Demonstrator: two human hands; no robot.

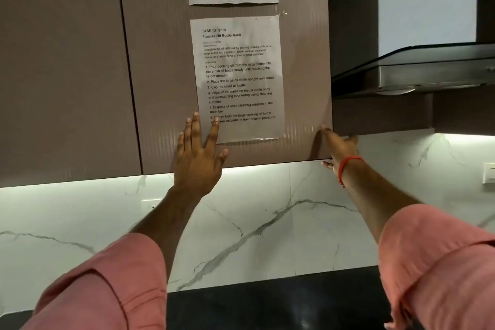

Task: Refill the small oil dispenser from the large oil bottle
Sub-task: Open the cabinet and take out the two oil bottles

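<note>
Left hand (pixel 199 153) flat and spread wide against cupboard door (pixel 166 83), fingertips overlapping task sheet (pixel 238 78). Right hand (pixel 338 146) hooked around lower right corner of same door, fingers behind edge, exact grip not discernible. Neither oil bottle nor dispenser visible; likely behind door or below view. Right hand nearer opening edge. Hood (pixel 417 72) just beside, to right.

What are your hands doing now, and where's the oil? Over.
Left hand flat on cabinet door, fingers over task sheet. Right hand at door's lower right corner, grip unclear. No oil bottles in view. Nothing blocking.
</note>
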